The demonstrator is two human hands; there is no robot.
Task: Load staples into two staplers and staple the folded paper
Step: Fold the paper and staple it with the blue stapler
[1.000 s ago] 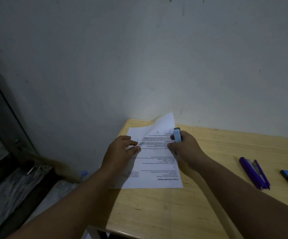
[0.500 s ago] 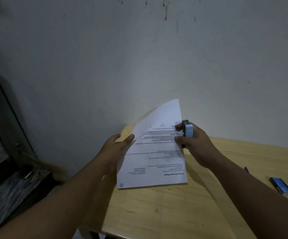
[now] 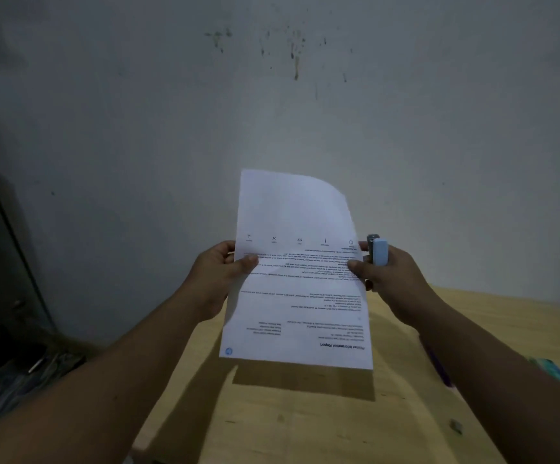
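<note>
Wooden table [image 3: 305, 426], near edge: bare; one small grey object [image 3: 456, 426] toward its right side, too small to identify; one purple item [image 3: 437, 365] mostly hidden behind the right forearm. Paper [image 3: 297, 279], one sheet, held in the air above the table; light, limp, far corner curling; judged best gripped at both side edges. Left hand [image 3: 216, 272]: thumb and fingers pinching the left edge. Right hand [image 3: 394, 276]: thumb on the right edge, fingers curled round one pale blue stapler [image 3: 379, 251]; small, rigid.
</note>
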